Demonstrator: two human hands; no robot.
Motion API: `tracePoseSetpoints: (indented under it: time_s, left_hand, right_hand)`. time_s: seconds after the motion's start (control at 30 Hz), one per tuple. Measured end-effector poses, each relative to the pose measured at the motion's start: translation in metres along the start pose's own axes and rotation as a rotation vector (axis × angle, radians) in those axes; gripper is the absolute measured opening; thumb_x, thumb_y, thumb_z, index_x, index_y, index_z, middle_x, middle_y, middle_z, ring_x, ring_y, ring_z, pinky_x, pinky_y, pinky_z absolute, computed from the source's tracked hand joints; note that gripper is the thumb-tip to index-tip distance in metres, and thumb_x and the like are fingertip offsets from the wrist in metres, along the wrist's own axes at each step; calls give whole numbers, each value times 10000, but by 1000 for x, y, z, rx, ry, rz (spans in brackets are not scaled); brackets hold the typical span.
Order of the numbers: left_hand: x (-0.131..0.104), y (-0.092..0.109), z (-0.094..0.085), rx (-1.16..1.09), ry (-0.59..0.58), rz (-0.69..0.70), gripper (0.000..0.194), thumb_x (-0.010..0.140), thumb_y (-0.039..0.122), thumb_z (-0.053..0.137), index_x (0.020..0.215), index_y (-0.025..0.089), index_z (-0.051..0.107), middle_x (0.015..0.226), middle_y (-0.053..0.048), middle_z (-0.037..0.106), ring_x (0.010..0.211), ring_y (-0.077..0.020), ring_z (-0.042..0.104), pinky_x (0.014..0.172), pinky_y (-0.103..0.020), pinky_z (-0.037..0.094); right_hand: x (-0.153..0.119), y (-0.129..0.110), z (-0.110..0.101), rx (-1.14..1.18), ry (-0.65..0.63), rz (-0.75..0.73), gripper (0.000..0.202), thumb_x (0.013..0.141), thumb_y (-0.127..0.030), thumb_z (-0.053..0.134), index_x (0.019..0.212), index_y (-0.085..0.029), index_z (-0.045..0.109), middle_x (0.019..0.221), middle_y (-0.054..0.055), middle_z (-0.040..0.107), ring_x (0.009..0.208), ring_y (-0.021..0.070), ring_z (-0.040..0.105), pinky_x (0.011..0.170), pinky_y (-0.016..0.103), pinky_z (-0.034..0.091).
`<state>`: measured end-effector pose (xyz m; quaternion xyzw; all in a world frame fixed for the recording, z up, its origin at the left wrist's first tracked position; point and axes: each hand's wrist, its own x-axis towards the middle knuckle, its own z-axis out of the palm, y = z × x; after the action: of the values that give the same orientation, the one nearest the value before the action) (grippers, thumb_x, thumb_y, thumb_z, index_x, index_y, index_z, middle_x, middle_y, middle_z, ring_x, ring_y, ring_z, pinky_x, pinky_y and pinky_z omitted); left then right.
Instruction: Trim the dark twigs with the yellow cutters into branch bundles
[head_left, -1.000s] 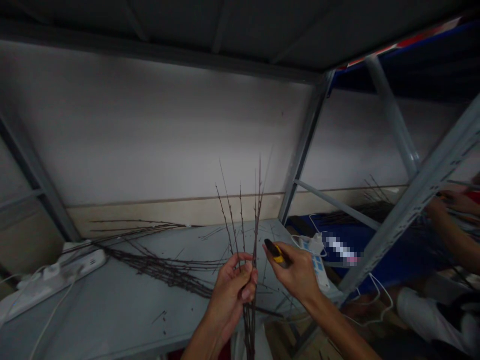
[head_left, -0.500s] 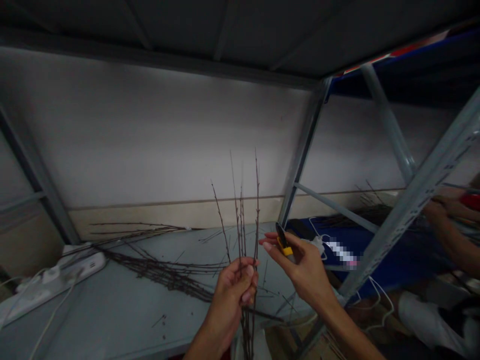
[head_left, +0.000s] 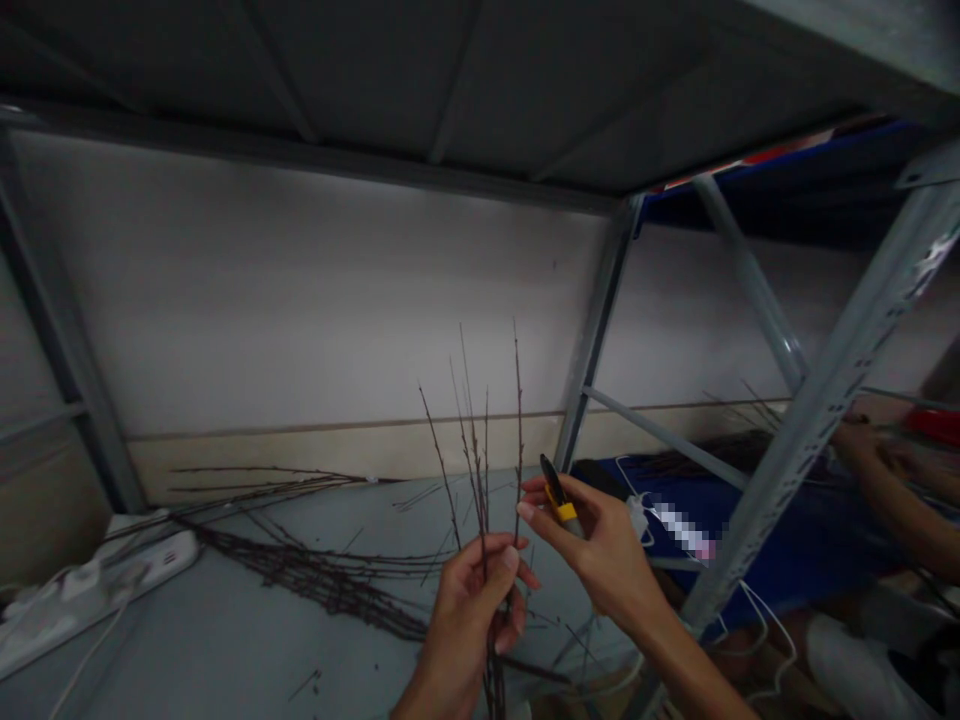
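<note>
Several thin dark twigs (head_left: 478, 480) with small buds stand upright in my left hand (head_left: 480, 590), their lower ends running down below it. My left thumb presses against them and the other fingers curl loosely around. In my right hand (head_left: 600, 545) I hold what look like pruning shears (head_left: 562, 505), with a dark blade and yellow and grey parts, tip pointing up and left. Right thumb and fingertips also meet at the rightmost twig (head_left: 519, 430), just above my left hand. Most of the shears' handle is hidden in the palm.
A pile of twigs (head_left: 322, 580) lies on the grey shelf (head_left: 225, 650), with small cut bits about. At left is a white power strip (head_left: 97, 600) with cables. A metal post (head_left: 817, 420) rises at right; beyond it another person's arm (head_left: 885, 490) shows near more twigs.
My view has tilted up slightly, so the scene sits lower. The right fingertips now touch the rightmost twig, and the left fingers have loosened somewhat around the bunch.
</note>
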<state>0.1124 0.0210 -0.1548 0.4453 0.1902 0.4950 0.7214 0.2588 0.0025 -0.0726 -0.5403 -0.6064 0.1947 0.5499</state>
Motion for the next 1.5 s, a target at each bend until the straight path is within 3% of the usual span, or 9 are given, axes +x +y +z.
tracePoseSetpoints:
  time_s: [0.33, 0.43, 0.5, 0.57, 0.73, 0.87, 0.97, 1.1, 1.5]
  left_hand:
    - [6, 6, 14, 45, -25, -21, 347, 810, 450, 760, 906, 134, 654, 871, -74, 710, 530, -125, 628, 334, -171, 413]
    - [8, 10, 19, 20, -40, -1, 354, 788, 451, 787, 882, 131, 671, 865, -97, 729, 695, -197, 692, 510, -272, 578]
    - [11, 11, 23, -24, -43, 31, 369, 822, 450, 761, 973, 121, 695, 899, -119, 744, 791, -217, 707, 669, -331, 610]
    - [17, 11, 26, -70, -42, 48, 366, 860, 447, 724, 1023, 119, 696, 888, -109, 739, 747, -187, 693, 660, -306, 583]
    - [34, 9, 31, -147, 17, 40, 281, 838, 401, 758, 826, 140, 656, 761, -27, 656, 534, -73, 529, 428, -179, 368]
    - [38, 11, 28, -142, 43, 32, 295, 805, 394, 788, 837, 130, 659, 790, -35, 647, 530, -51, 479, 389, -153, 261]
    - [37, 13, 26, -131, 48, 25, 301, 793, 390, 799, 845, 130, 657, 785, -27, 638, 517, -36, 448, 381, -148, 203]
    - [34, 13, 26, -91, 34, 40, 286, 812, 385, 784, 829, 134, 648, 796, -18, 637, 496, -21, 389, 389, -163, 146]
    - [32, 13, 23, -43, 58, 61, 274, 836, 379, 768, 822, 123, 672, 722, -5, 616, 466, -14, 317, 416, -179, 161]
  right_hand:
    - [15, -21, -18, -75, 61, -68, 296, 801, -458, 761, 971, -221, 712, 941, 50, 763, 912, 242, 705, 843, 352, 544]
    - [16, -20, -18, -44, 46, -48, 301, 797, -457, 763, 974, -220, 708, 943, 46, 758, 911, 238, 705, 843, 344, 543]
    - [15, -18, -17, -34, 38, -29, 309, 792, -455, 767, 980, -217, 706, 939, 46, 758, 911, 238, 705, 846, 344, 542]
    - [14, -17, -16, -38, 25, -18, 301, 797, -445, 762, 982, -214, 703, 932, 44, 758, 889, 234, 708, 841, 344, 544]
    - [15, -14, -19, -191, 22, -92, 258, 859, -438, 698, 1017, -235, 699, 964, 30, 763, 911, 231, 715, 847, 349, 543]
    - [15, -6, -33, -576, 50, -307, 327, 886, -423, 681, 1138, -215, 668, 1051, 64, 755, 939, 261, 695, 852, 399, 532]
    - [12, -2, -46, -903, 16, -496, 363, 891, -297, 670, 1231, -177, 624, 1110, 98, 730, 1010, 304, 655, 880, 450, 497]
    - [11, -7, -57, -1191, -30, -611, 489, 823, -140, 657, 1305, -110, 582, 1145, 125, 717, 1046, 337, 620, 879, 473, 461]
    - [15, -7, -57, -1344, -4, -727, 544, 757, -92, 632, 1299, -53, 608, 1080, 132, 735, 986, 338, 616, 864, 469, 438]
